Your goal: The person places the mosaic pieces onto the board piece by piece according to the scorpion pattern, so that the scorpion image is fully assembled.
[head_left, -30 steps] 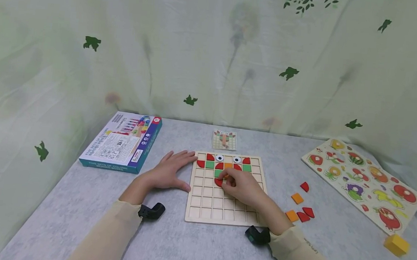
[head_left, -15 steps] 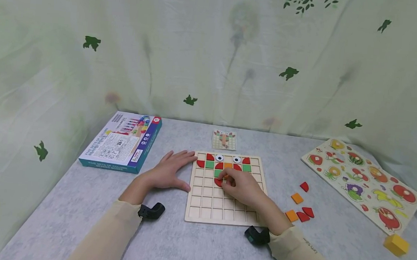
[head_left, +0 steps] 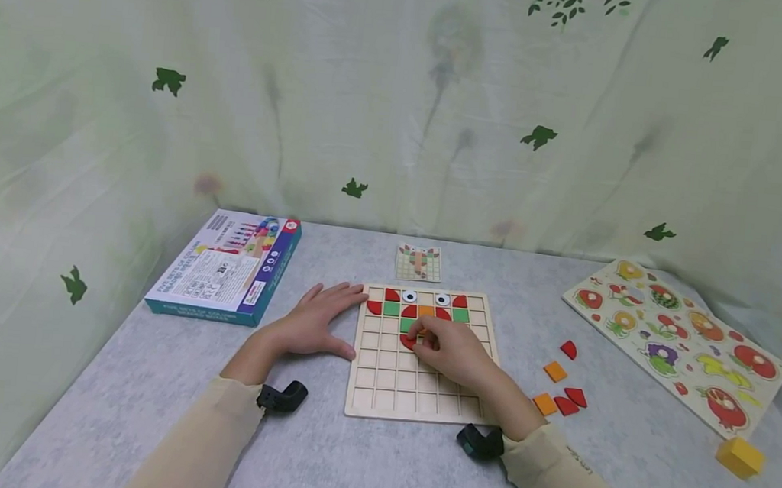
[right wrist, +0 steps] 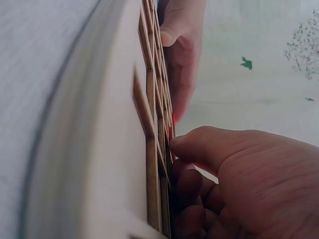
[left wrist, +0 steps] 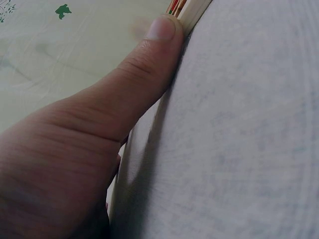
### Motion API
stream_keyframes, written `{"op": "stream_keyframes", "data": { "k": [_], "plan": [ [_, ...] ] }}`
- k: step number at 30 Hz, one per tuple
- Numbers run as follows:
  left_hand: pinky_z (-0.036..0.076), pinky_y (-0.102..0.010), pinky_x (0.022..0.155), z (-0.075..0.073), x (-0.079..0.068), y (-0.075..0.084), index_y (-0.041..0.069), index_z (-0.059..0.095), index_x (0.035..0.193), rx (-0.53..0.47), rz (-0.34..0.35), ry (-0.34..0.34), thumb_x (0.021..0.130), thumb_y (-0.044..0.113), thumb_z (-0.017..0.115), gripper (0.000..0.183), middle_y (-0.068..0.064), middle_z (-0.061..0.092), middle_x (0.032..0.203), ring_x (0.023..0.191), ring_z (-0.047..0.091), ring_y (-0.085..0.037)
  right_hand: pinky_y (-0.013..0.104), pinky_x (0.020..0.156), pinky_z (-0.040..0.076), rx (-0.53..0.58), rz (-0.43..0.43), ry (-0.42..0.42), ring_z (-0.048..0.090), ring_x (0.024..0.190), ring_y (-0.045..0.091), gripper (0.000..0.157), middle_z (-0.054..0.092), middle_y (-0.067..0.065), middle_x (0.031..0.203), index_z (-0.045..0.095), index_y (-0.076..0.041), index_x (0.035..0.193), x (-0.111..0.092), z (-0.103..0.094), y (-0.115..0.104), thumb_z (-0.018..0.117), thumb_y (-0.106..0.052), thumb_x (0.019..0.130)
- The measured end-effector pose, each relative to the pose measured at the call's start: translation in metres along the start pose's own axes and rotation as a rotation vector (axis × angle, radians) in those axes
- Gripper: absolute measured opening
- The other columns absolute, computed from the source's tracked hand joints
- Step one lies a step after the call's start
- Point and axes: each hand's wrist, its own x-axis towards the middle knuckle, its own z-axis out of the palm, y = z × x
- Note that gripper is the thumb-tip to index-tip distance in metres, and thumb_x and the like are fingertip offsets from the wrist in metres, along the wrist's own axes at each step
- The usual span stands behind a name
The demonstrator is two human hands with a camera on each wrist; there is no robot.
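Note:
A wooden grid board (head_left: 385, 402) lies on the table, with red, green and orange pieces and two eye pieces (head_left: 410, 297) set in its far rows. My left hand (head_left: 312, 322) rests along the board's left edge, fingers spread; in the left wrist view its thumb (left wrist: 149, 59) touches that edge. Over the middle of the board, my right hand (head_left: 454, 352) has thumb and curled fingers at a red quarter-circle piece (head_left: 406, 342), seemingly pinching it. From the right wrist, a thin red edge (right wrist: 171, 132) shows at the thumb tip; the fingers hide part of the grid.
A small pattern card (head_left: 419, 264) lies behind the board. Loose red quarter-circles (head_left: 568, 350) and orange squares (head_left: 555, 372) lie to its right. Farther right are a fruit puzzle board (head_left: 676, 339) and a yellow block (head_left: 739, 457). A flat box (head_left: 223, 269) sits at the left.
The head view has shifted very slightly, so everything appears a little farther left. Both hands and the pieces stay in the same places.

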Motion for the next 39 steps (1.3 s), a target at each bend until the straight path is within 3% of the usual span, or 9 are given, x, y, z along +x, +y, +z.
{"op": "stream_keyframes", "data": {
  "k": [9,15,24,32,39],
  "plan": [
    [-0.003,-0.059,0.126,0.002,0.002,-0.003,0.024,0.031,0.158,-0.003,-0.016,-0.010,0.071,0.068,0.078,0.108,-0.001,0.023,0.168,0.158,0.010,-0.029,0.024,0.065,0.046,0.049,-0.019,-0.064,0.054,0.071,0.010,0.014,0.061,-0.009,0.077,0.070,-0.024,0.096,-0.002,-0.008,0.001,0.062,-0.013,0.093],
    [-0.001,-0.061,0.125,0.002,0.001,-0.003,0.022,0.032,0.158,0.002,0.000,-0.002,0.071,0.067,0.078,0.108,-0.004,0.025,0.167,0.157,0.012,-0.032,0.024,0.067,0.049,0.073,-0.061,-0.168,0.056,0.073,0.011,0.017,0.064,-0.009,0.082,0.071,-0.025,0.106,-0.005,-0.018,-0.001,0.060,-0.016,0.096],
    [-0.001,-0.061,0.125,0.002,0.001,-0.003,0.022,0.032,0.158,0.007,0.003,0.002,0.071,0.067,0.078,0.108,-0.004,0.025,0.167,0.157,0.012,-0.032,0.029,0.077,0.054,0.069,-0.087,-0.329,0.063,0.087,0.012,0.025,0.069,-0.007,0.098,0.068,-0.024,0.121,-0.010,-0.054,0.006,0.066,-0.022,0.096],
    [-0.002,-0.059,0.126,0.002,0.002,-0.002,0.023,0.031,0.158,0.008,-0.003,-0.006,0.071,0.067,0.078,0.109,-0.002,0.024,0.168,0.157,0.011,-0.030,0.031,0.076,0.052,0.042,0.047,-0.257,0.061,0.090,0.017,0.034,0.068,0.000,0.105,0.063,-0.017,0.130,-0.019,-0.099,0.041,0.067,-0.022,0.096],
    [-0.002,-0.060,0.126,0.001,0.001,0.000,0.022,0.031,0.158,-0.008,-0.009,-0.008,0.071,0.067,0.078,0.109,-0.003,0.024,0.168,0.157,0.011,-0.031,0.030,0.077,0.055,0.091,0.123,-0.202,0.063,0.092,0.020,0.039,0.069,0.009,0.111,0.060,-0.013,0.133,-0.031,-0.125,0.076,0.067,-0.020,0.095]
  ]
}}
